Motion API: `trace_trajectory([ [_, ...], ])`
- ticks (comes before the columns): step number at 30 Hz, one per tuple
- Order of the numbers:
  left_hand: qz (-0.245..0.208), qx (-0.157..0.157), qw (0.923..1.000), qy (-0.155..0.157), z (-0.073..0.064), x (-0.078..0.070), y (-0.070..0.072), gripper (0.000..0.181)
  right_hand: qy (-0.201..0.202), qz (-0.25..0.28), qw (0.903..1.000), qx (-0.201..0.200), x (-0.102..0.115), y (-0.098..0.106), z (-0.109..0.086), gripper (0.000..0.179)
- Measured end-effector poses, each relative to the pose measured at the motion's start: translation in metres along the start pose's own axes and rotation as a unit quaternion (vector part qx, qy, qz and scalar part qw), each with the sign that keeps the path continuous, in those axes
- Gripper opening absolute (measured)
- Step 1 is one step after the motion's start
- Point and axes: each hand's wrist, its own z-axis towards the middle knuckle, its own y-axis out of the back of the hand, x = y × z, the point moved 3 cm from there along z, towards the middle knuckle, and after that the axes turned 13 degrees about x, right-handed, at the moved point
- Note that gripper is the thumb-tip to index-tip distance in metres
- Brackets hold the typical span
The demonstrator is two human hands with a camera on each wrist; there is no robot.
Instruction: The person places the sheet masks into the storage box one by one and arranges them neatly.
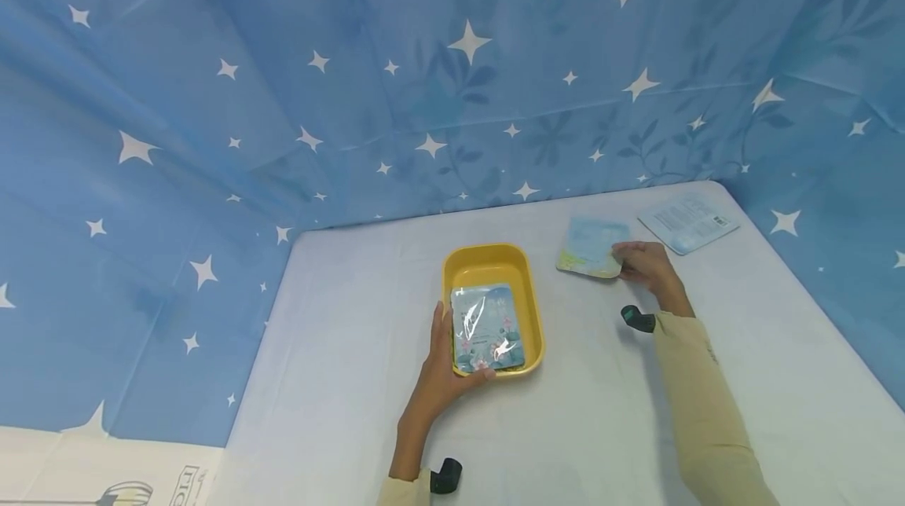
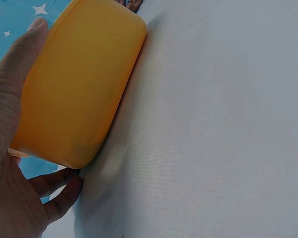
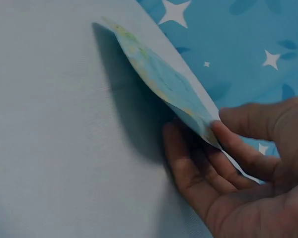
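Observation:
A yellow plastic tray [image 1: 488,261] stands on the white table, with a shiny blue packet [image 1: 486,325] printed with pink flowers lying in it. My left hand [image 1: 437,380] holds the tray's near left corner, fingers along the left side and thumb at the near rim. The left wrist view has the tray's orange-looking outer wall [image 2: 84,84] beside the thumb. To the right of the tray, my right hand [image 1: 649,264] pinches the right edge of a flat light-blue packet [image 1: 592,245] with a yellow-green border. In the right wrist view this packet [image 3: 164,82] is tilted above the cloth, casting a shadow.
Another pale-blue packet [image 1: 687,223], with small print and a barcode, lies at the table's far right corner. A blue curtain with white stars [image 1: 467,42] rises behind the table and along its sides. The table [image 1: 339,317] has a white cover.

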Motion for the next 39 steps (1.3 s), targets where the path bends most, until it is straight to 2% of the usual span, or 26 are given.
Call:
trace_trajectory([
  [4,0.002,0.002,1.0,0.001,0.0,0.0,0.0,0.121,-0.013,-0.032,0.9983,-0.046,-0.003,-0.003,-0.001,0.057],
  [8,0.002,0.002,1.0,0.003,0.0,0.0,0.0,0.12,-0.029,-0.011,0.9977,-0.06,-0.005,-0.004,-0.002,0.08],
  [11,0.001,0.003,1.0,0.005,0.0,0.0,0.001,0.121,-0.038,-0.007,0.9983,-0.043,-0.002,-0.004,-0.005,0.089],
  [15,0.001,0.002,1.0,0.006,0.001,0.0,0.002,0.121,-0.056,-0.023,0.9982,-0.003,0.003,-0.005,-0.008,0.083],
  [20,0.003,0.002,1.0,0.005,0.001,0.0,0.003,0.121,-0.065,0.01,0.9976,0.019,-0.001,-0.004,-0.01,0.084],
  [30,-0.002,0.006,0.9999,0.01,-0.001,-0.002,0.001,0.12,-0.032,0.081,0.9943,0.062,-0.01,-0.017,-0.021,0.088],
  [39,-0.002,0.005,1.0,0.008,0.0,-0.001,0.001,0.12,0.019,0.106,0.9889,0.102,-0.01,-0.03,-0.028,0.09],
])
